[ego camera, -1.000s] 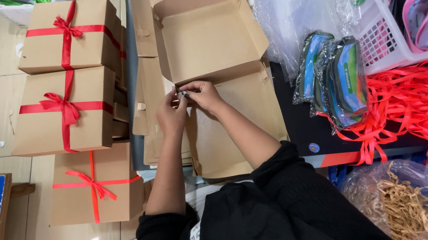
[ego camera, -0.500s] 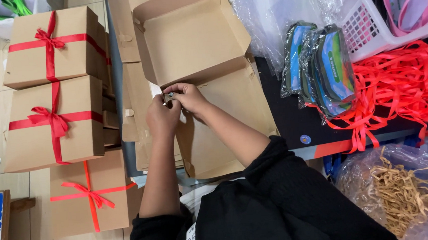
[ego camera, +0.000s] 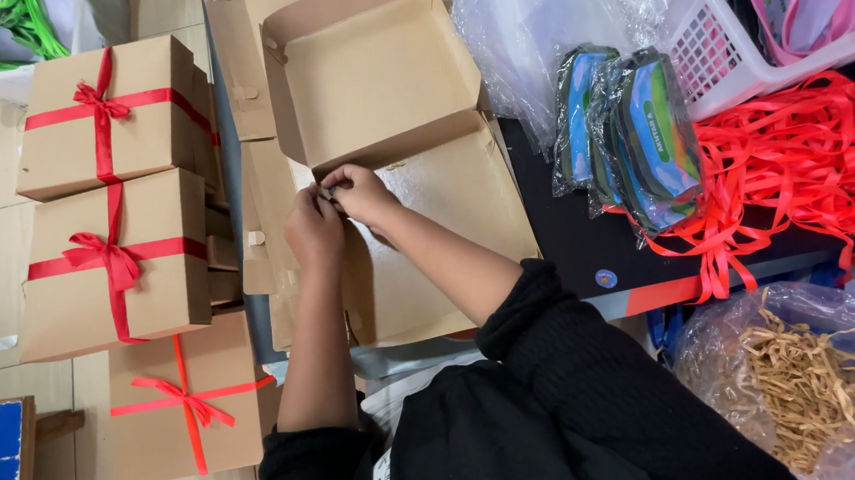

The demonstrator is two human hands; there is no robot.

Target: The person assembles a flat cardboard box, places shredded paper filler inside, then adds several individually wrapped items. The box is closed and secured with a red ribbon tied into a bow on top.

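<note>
Both hands meet at the near-left corner of an open cardboard box [ego camera: 376,83] that lies on the table [ego camera: 589,249]. The left hand [ego camera: 313,228] and the right hand [ego camera: 362,192] are pinched together on a small tab at the fold between the box tray and its flat lid panel [ego camera: 438,239]; each grip is clenched on that bit of cardboard, fingertips touching, though what exactly sits between them is too small to tell. The box's long axis runs away from the person, tray farther off and lid panel nearer, so the tab lies right at the fingertips, with the left hand slightly nearer the box's left edge.

To the left, past the table's edge, 3 closed cardboard boxes tied with red ribbon [ego camera: 103,117] stand on the floor, close to the left forearm, so room on that side is tight. More flat cardboard [ego camera: 245,62] lies under and beside the open box. Toward the table's right edge are a heap of loose red ribbon [ego camera: 803,164], wrapped blue-green packets [ego camera: 640,125] and a white basket [ego camera: 736,58], well apart from the hands. A clear bag of paper shreds [ego camera: 809,384] sits below the table's near-right corner.
</note>
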